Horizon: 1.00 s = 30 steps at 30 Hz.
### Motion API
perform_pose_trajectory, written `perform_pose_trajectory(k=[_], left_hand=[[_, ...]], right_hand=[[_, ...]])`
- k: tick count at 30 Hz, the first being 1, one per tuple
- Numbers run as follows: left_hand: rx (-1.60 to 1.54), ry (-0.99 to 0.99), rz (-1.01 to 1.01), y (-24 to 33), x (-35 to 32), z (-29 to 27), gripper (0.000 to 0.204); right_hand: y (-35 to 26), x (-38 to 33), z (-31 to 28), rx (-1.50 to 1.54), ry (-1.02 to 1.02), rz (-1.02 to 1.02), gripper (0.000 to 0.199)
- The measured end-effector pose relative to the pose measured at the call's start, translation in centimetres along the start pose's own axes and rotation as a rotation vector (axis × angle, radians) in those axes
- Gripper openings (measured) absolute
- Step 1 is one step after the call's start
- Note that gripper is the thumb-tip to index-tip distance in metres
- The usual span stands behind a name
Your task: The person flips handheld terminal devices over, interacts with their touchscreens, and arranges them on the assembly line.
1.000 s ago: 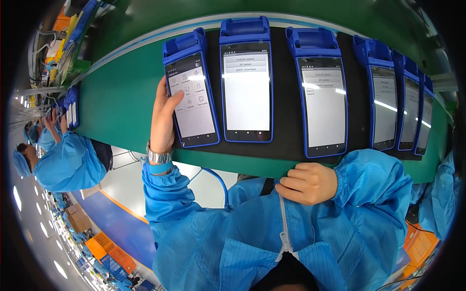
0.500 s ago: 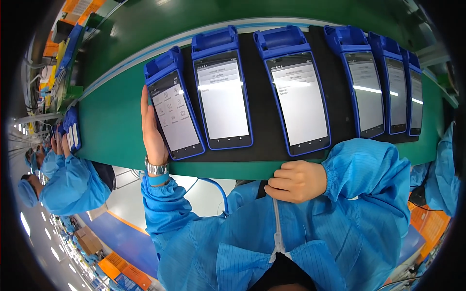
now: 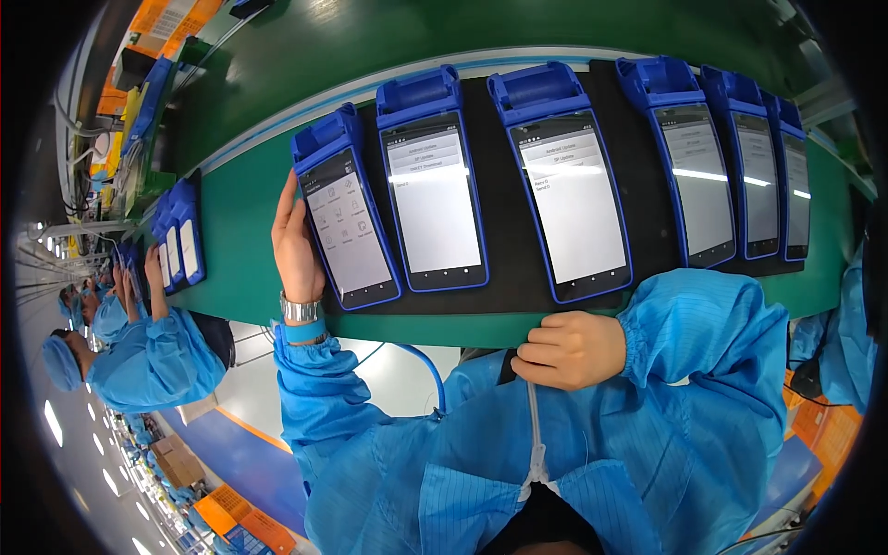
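Orange signs [image 3: 171,17] with dark print hang at the upper left, and an orange-labelled box [image 3: 242,529] sits at the lower left floor. On the green table [image 3: 236,250], six blue handheld terminals lie in a row on a black mat [image 3: 504,287]. The leftmost terminal [image 3: 344,222] shows a lit icon menu; the left hand [image 3: 296,242] lies flat against its left edge, fingers straight, clasping nothing. The right hand [image 3: 569,350] rests curled in a loose fist at the table's near edge, holding nothing.
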<state>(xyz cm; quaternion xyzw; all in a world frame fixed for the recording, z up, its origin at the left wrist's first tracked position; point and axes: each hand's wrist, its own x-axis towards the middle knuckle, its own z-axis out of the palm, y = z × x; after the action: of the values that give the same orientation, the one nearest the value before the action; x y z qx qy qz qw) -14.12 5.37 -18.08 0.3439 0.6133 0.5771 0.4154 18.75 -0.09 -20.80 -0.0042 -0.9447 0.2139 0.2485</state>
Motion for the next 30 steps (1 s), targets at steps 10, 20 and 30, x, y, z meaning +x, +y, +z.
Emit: perform_pose_trajectory(k=[10, 20, 30], left_hand=[[-0.034, -0.083, 0.011, -0.2, 0.3, 0.2, 0.042], [0.209, -0.198, 0.085, 0.2, -0.1, 0.8, 0.059], [0.907, 0.091, 0.560, 0.4, 1.9, -7.1, 0.033]], right_hand=[[0.0, 0.0, 0.1, 0.004, -0.001, 0.004, 0.014], [0.0, 0.1, 0.0, 0.033, 0.012, 0.003, 0.014], [0.0, 0.3, -0.3, -0.006, 0.011, 0.012, 0.013]])
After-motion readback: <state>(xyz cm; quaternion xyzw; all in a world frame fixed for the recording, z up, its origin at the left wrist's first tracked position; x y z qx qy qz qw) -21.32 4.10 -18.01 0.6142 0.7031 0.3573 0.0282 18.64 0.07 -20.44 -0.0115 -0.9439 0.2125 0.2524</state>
